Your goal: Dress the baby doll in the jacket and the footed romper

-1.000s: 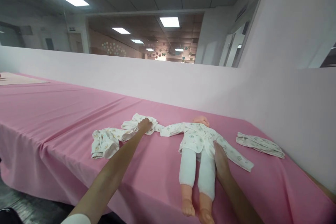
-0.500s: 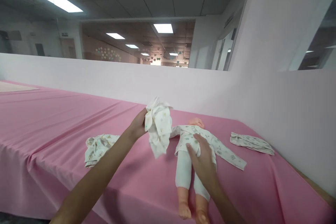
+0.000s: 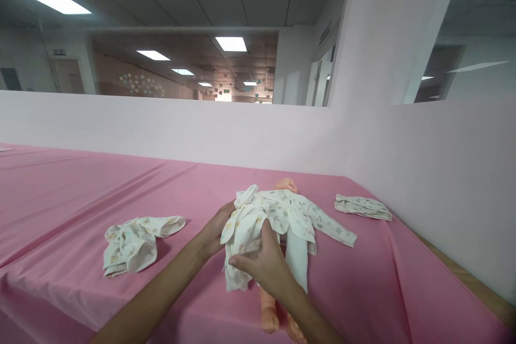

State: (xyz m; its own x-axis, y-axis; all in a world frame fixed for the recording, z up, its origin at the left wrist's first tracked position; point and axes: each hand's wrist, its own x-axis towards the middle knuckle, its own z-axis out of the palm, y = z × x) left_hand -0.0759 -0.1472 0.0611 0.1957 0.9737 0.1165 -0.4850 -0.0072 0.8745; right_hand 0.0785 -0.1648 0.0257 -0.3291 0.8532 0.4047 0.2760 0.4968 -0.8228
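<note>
A bunched white printed garment [image 3: 245,228] hangs from my left hand [image 3: 217,228], whose fingers are wrapped round its left side. My right hand [image 3: 268,260] is at the garment's right side with thumb and fingers apart. Behind both lies a doll [image 3: 287,185] on its back, in a white printed top [image 3: 300,212] and white trousers [image 3: 296,260]. One sleeve of the top stretches out to the right. The garment and my right hand cover part of the doll's body and one leg.
A crumpled printed garment [image 3: 133,244] lies on the pink cloth [image 3: 193,301] to the left. A folded printed cloth [image 3: 363,207] is at the right near the wall. A white wall [image 3: 181,129] with windows stands behind.
My left hand has lowered the bunched garment beside the doll. My right hand has moved left from the doll's front to the garment. The view has turned right.
</note>
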